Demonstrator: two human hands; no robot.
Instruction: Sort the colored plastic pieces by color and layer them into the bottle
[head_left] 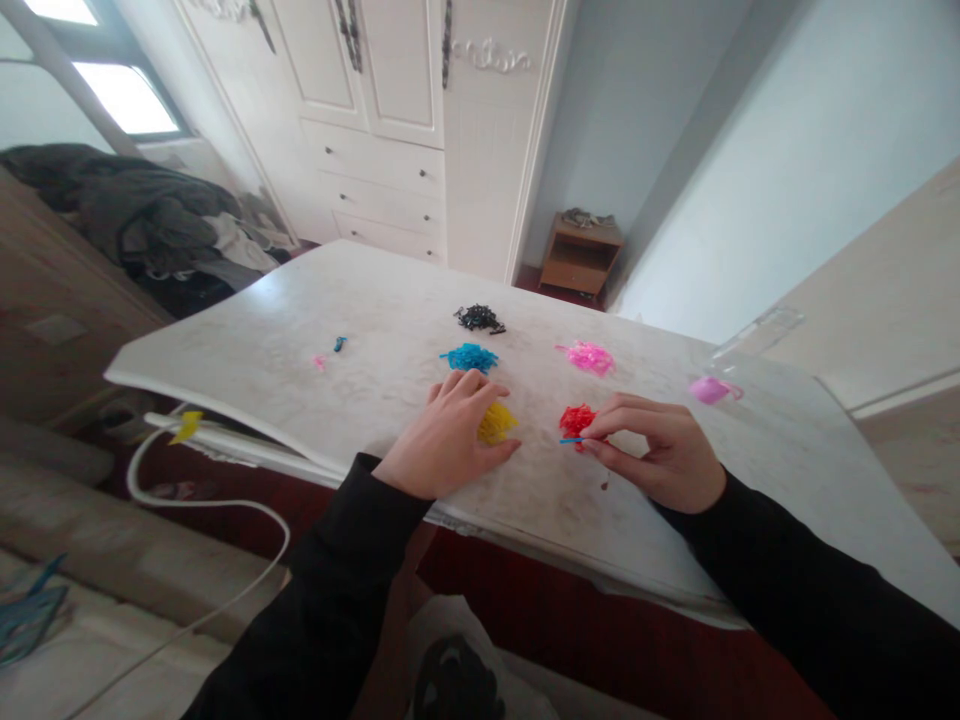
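Note:
My right hand [649,448] pinches a small blue strip [571,441] between thumb and forefinger, over the near edge of a pile of red pieces [577,418]. Beside a pile of yellow pieces [496,424], my left hand [451,432] rests with thumb and fingers apart, partly covering the pile. It grips nothing that I can see. Just beyond its fingertips lies a pile of blue pieces [470,357]. Black pieces [480,319] are heaped farther back, and pink pieces [589,357] sit behind the red ones. The pieces are too small to name exactly.
On the white table [360,300], a small dark blue item [340,344] and a pink bit [320,363] lie to the left. A pink cup-like item [712,390] and a clear container [757,338] are at the right. A white cable [217,503] hangs by the left edge.

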